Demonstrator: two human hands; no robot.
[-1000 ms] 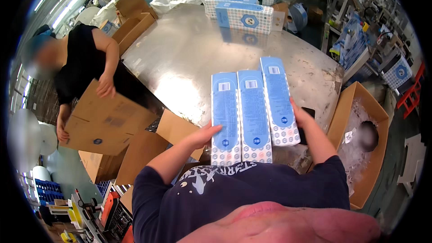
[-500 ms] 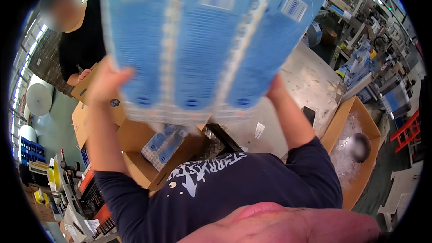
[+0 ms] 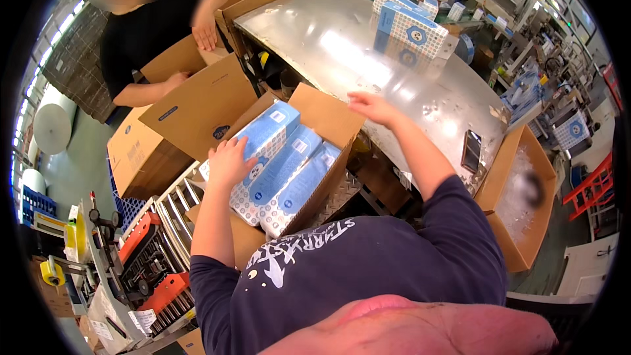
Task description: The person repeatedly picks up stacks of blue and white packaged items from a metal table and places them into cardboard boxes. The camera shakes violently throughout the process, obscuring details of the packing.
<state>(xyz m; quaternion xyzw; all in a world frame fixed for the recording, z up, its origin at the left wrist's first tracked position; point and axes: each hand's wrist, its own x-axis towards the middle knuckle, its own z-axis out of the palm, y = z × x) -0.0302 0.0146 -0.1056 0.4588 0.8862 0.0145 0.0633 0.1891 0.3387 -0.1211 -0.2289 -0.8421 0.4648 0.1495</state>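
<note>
Several blue-and-white packs (image 3: pixel 284 169) with patterned ends lie side by side, tilted, in an open brown carton (image 3: pixel 322 115) in front of me. My left hand (image 3: pixel 231 163) rests over the left side of the packs, its fingers spread and not wrapped round anything. Past the carton's far right flap, my right hand (image 3: pixel 373 108) hovers near the metal table edge with fingers stretched out, holding nothing. What lies beneath the packs is hidden.
A metal table (image 3: pixel 309 33) bears more blue-and-white packs (image 3: pixel 411 29) and a phone (image 3: pixel 471 151). Right of me stands a carton (image 3: pixel 506 223) with clear plastic film. A roller conveyor (image 3: pixel 176 207) is at left. Across from me, a co-worker (image 3: pixel 154 33) handles another carton (image 3: pixel 177 59).
The packs that both hands held up high have come down into the carton and are let go. My right hand is now apart from them; the left lies on them.
</note>
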